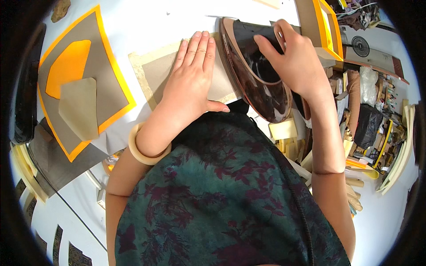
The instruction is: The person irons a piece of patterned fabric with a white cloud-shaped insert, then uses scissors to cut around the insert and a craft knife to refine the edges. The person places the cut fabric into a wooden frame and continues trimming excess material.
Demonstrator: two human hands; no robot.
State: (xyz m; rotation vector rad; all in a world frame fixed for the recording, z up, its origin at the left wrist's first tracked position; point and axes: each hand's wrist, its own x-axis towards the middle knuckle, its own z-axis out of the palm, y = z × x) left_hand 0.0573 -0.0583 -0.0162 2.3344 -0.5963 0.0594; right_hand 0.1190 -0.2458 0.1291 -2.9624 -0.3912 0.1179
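My left hand [189, 78] lies flat on a grey sheet [159, 71] with a mottled cream border, fingers extended and thumb out to the side. To its right, my right hand [294, 55] grips the handle of a large, glossy brown and black clothes iron [263, 89], which covers the sheet's right part. Its soleplate is hidden. Left of the sheet lies a grey panel [109, 86] edged in orange, with an orange piece [70, 66] and a greenish-beige cut piece [80, 106] on it.
An orange-edged box-like piece [327, 30] stands at the upper right. A stone [60, 10] is at the upper left. Beyond the table at right are a black plastic bag [367, 126], a brown roll [352, 96] and piled materials. Yellow foam-like blocks [283, 129] sit below the iron.
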